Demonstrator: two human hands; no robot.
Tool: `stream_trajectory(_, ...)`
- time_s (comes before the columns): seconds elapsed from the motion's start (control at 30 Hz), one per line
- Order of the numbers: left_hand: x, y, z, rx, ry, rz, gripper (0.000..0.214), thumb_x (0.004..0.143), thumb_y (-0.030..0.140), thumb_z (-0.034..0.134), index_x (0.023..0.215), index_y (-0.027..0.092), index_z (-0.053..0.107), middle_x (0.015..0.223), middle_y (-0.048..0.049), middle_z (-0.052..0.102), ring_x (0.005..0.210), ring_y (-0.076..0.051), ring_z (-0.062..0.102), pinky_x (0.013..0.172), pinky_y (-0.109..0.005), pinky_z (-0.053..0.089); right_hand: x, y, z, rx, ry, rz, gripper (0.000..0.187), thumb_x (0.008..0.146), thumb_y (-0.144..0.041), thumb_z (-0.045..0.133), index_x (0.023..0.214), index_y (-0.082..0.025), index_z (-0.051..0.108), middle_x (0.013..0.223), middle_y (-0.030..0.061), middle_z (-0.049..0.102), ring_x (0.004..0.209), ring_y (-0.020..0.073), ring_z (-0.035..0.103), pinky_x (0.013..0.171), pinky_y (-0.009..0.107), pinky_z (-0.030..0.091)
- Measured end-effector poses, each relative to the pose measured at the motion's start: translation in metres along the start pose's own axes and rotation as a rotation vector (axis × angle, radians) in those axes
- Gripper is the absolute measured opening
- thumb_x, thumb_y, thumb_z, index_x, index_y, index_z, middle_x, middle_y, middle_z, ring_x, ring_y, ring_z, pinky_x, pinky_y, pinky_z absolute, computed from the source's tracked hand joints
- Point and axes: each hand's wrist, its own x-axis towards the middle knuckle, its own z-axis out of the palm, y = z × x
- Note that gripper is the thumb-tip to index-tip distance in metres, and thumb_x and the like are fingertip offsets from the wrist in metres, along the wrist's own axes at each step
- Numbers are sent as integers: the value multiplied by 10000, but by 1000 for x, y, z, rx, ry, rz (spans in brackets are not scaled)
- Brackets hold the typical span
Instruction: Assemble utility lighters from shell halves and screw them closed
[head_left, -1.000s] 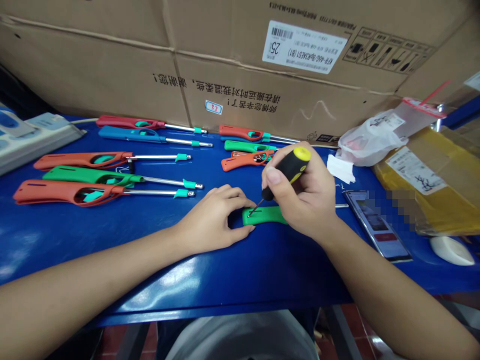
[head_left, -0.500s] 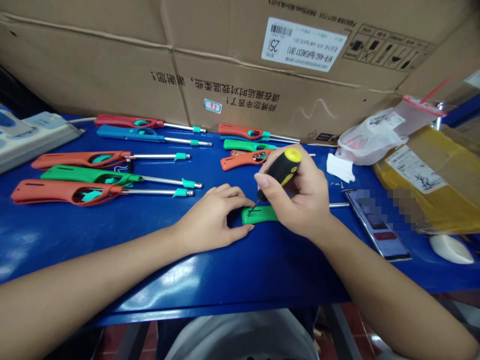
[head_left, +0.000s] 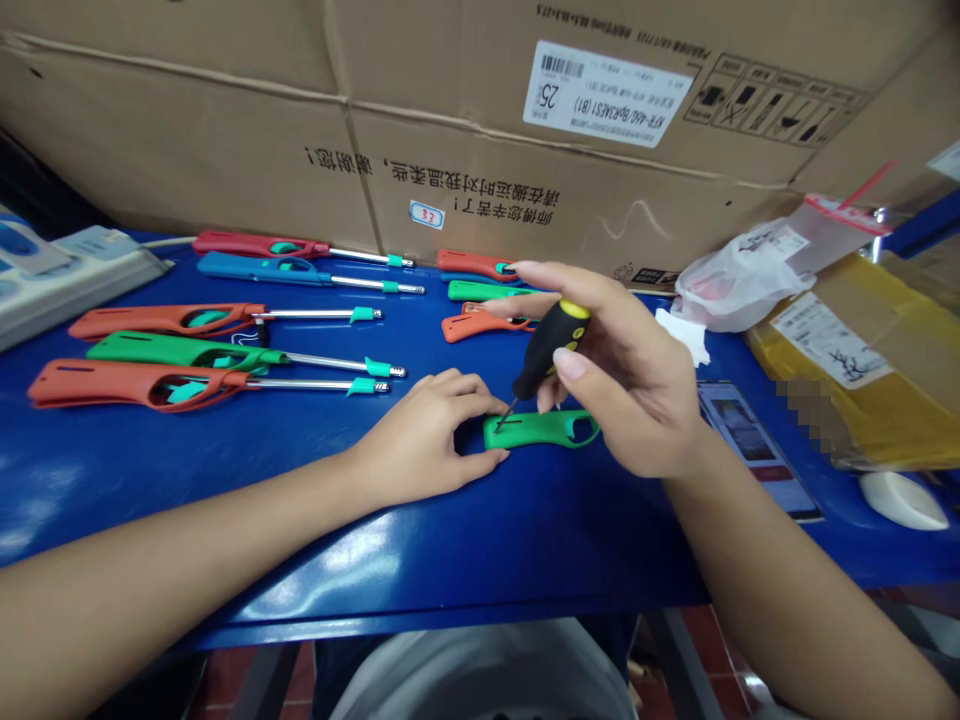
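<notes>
A green long-neck lighter point(head_left: 536, 430) lies flat on the blue table, its handle end to the left. My left hand point(head_left: 431, 437) pinches that end between thumb and index finger. In my right hand point(head_left: 637, 390) is a black and yellow screwdriver point(head_left: 553, 345), tilted, its tip on the lighter's handle near the left end. The thumb presses the screwdriver's handle while the index finger stretches out past it. This hand hides the lighter's metal neck. On the left lie several more lighters, among them an orange one point(head_left: 97, 384) and a blue one point(head_left: 247, 268).
A large cardboard box point(head_left: 255, 90) walls off the back. Behind my right hand lie more lighters, partly covered. To the right are a phone point(head_left: 757, 440), a white mouse point(head_left: 904, 500), a plastic bag point(head_left: 731, 285) and a yellow-taped parcel point(head_left: 892, 390). A power strip point(head_left: 82, 270) sits at left.
My right hand has shifted slightly right and loosened its fingers around the screwdriver, the index finger now extended. More of the green lighter shows. My left hand has stayed in place.
</notes>
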Motion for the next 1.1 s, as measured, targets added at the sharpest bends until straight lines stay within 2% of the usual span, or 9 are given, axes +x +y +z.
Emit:
stream_trajectory(0.13,0,-1,1,-5,4,1,286,866,338,747,1116,201,729,1049,-63,701,985,-263,639,926,-440,502,2,3,-1,-163,90,-96,421,912,-268,727,1319,-354,661,1190,19,748,910,208,738,654,317,627)
stream_trajectory(0.27,1,-1,2,-14,7,6,305,863,326,749,1136,193,729,1102,-80,718,1039,-287,653,955,-465,501,4,4,3,-361,261,-194,320,818,-281,839,1122,-298,743,1083,20,778,971,246,737,794,366,636)
stream_trajectory(0.43,1,-1,2,-19,19,22,276,865,327,751,1108,197,732,1097,-74,706,1018,-273,649,949,-450,506,2,-1,0,-306,-10,-164,520,992,-236,573,1502,-317,505,1408,47,660,1021,208,732,723,312,634)
stream_trajectory(0.6,1,-1,3,15,52,21,239,854,306,751,1074,218,724,944,-37,664,907,-245,628,846,-410,514,2,2,3,-450,138,-324,349,904,-360,768,1222,-252,674,1180,35,765,928,197,751,753,298,642)
stream_trajectory(0.7,1,-1,3,-11,45,21,231,864,313,742,1075,221,726,985,-41,683,930,-247,635,878,-420,513,2,1,2,-398,25,-284,438,1018,-356,590,1441,-262,535,1318,64,709,1081,215,732,908,343,628)
stream_trajectory(0.8,2,-1,2,-26,25,22,265,867,312,744,1109,208,728,1060,-61,700,991,-263,643,931,-446,506,0,2,1,-286,-107,-203,530,1061,-263,429,1585,-272,348,1394,82,651,1085,196,726,897,343,625)
stream_trajectory(0.97,0,-2,2,-12,25,5,259,857,307,750,1092,202,733,985,-62,684,961,-270,638,886,-445,514,2,9,6,-411,179,-307,332,906,-345,761,1199,-252,634,1147,32,750,924,186,740,773,297,628)
stream_trajectory(1.03,0,-2,2,-14,30,13,264,859,313,751,1101,208,732,1003,-60,688,965,-267,640,893,-442,513,1,8,5,-416,165,-319,326,942,-353,710,1235,-241,621,1144,43,756,966,206,740,822,332,631)
stream_trajectory(1.1,0,-2,2,-22,32,24,259,865,315,751,1102,213,731,1034,-55,694,982,-259,642,914,-435,511,0,7,2,-327,41,-258,384,1029,-295,533,1405,-219,534,1292,80,713,1038,210,737,865,355,631)
